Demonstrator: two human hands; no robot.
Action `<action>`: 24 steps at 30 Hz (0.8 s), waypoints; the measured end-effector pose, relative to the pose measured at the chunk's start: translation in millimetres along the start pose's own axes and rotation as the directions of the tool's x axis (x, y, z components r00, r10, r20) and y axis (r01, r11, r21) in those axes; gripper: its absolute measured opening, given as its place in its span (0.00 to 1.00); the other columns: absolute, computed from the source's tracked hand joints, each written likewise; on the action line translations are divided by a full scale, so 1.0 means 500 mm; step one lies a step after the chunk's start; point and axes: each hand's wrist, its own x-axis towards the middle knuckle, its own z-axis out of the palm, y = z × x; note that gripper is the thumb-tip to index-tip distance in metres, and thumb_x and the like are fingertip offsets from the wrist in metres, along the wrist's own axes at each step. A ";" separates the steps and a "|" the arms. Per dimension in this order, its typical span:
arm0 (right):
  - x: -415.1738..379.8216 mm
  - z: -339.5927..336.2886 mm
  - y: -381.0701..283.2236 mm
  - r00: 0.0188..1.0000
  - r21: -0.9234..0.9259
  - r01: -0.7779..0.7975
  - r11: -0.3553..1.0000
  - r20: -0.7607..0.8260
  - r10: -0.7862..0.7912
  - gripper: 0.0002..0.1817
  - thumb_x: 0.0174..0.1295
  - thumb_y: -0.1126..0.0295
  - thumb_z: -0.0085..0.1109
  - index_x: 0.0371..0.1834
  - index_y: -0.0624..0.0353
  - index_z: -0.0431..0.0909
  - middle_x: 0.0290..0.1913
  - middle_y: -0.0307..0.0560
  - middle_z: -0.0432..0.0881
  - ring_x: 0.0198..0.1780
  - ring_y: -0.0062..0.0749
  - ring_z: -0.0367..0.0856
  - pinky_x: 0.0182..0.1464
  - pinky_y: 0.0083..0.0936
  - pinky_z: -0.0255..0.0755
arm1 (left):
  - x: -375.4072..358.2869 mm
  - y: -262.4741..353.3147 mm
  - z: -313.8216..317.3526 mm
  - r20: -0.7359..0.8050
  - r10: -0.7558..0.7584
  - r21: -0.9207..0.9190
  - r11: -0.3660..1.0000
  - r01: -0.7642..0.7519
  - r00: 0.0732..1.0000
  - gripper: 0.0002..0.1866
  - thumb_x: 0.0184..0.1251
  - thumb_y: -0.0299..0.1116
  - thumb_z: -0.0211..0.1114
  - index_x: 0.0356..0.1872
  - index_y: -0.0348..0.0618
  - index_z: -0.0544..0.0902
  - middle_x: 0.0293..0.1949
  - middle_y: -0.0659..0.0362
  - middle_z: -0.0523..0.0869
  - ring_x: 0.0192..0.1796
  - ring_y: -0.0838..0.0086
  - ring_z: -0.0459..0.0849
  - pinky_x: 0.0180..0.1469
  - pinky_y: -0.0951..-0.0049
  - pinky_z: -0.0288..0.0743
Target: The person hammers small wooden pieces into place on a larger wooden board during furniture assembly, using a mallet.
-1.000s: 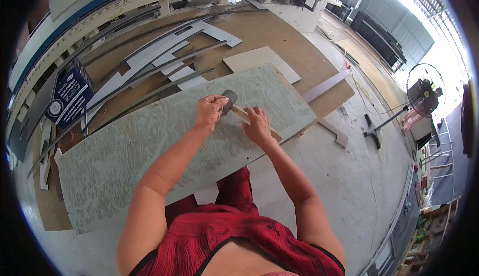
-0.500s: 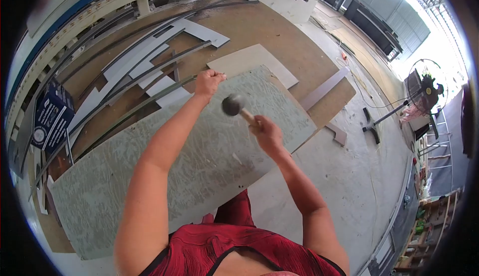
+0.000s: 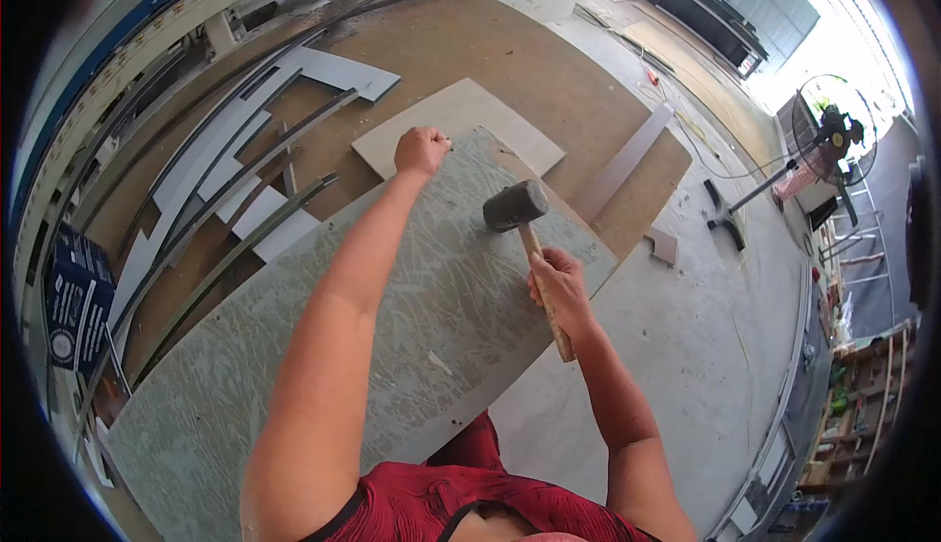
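Observation:
My right hand (image 3: 561, 289) is wrapped round the wooden handle of a mallet (image 3: 516, 206) with a dark, cylindrical head, held above a grey-green mottled board (image 3: 392, 346). Near the far edge of that board, my left hand (image 3: 422, 152) is closed, its fingers pinched together. Something small and pale shows at its fingertips, too small to name. Under the far edge of the mottled board a beige panel (image 3: 461, 116) sticks out. Small dark spots dot the board's near edge.
Long metal strips (image 3: 235, 186) and white panel offcuts (image 3: 348, 72) lie at the left, beside a dark blue box (image 3: 80, 297). A machine frame (image 3: 221, 34) runs along the upper left. A standing fan (image 3: 835, 138) and shelving (image 3: 863, 410) are at the right.
The mallet has swung up and right, its handle now in full view. My left hand stays closed near the board's far edge. The view has shifted slightly.

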 end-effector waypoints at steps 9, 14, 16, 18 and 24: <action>0.001 -0.003 -0.011 0.999 0.082 -0.035 0.996 0.008 0.034 0.12 0.63 0.63 0.53 0.36 0.62 0.73 0.20 0.37 0.72 0.17 0.17 0.68 0.18 0.16 0.62 | 0.019 0.011 0.009 0.064 0.010 0.083 0.996 -0.015 0.998 0.07 0.47 0.39 0.66 0.23 0.48 0.84 0.26 0.55 0.84 0.32 0.63 0.83 0.36 0.66 0.75; 0.003 -0.002 -0.014 0.999 0.062 -0.042 0.997 0.000 0.042 0.11 0.63 0.64 0.53 0.35 0.63 0.73 0.20 0.38 0.72 0.16 0.17 0.68 0.17 0.16 0.62 | 0.009 0.016 0.010 0.040 0.022 0.115 0.993 -0.026 0.999 0.07 0.48 0.39 0.65 0.23 0.48 0.83 0.26 0.55 0.84 0.32 0.62 0.83 0.36 0.64 0.75; 0.007 -0.003 -0.013 0.999 0.039 -0.052 0.998 -0.004 0.052 0.11 0.63 0.64 0.52 0.35 0.62 0.73 0.20 0.37 0.72 0.15 0.17 0.68 0.16 0.16 0.61 | 0.004 0.005 0.018 0.003 0.082 0.142 0.987 -0.081 0.997 0.07 0.48 0.38 0.64 0.24 0.48 0.83 0.26 0.55 0.84 0.32 0.61 0.82 0.35 0.63 0.75; 0.019 -0.003 -0.015 1.000 0.014 -0.021 1.000 0.005 0.021 0.11 0.63 0.64 0.52 0.36 0.63 0.73 0.19 0.37 0.72 0.15 0.17 0.68 0.16 0.16 0.61 | -0.002 -0.007 0.026 -0.016 0.134 0.153 0.980 -0.130 0.991 0.08 0.49 0.39 0.64 0.24 0.47 0.83 0.26 0.55 0.84 0.32 0.61 0.82 0.35 0.64 0.75; 0.109 0.032 -0.096 0.988 -0.136 0.149 0.979 -0.015 -0.152 0.15 0.61 0.63 0.53 0.44 0.62 0.74 0.20 0.38 0.72 0.17 0.17 0.69 0.18 0.17 0.64 | -0.011 -0.008 0.034 -0.053 0.162 0.185 0.971 -0.150 0.985 0.08 0.49 0.38 0.63 0.25 0.47 0.83 0.27 0.55 0.84 0.33 0.60 0.82 0.36 0.63 0.75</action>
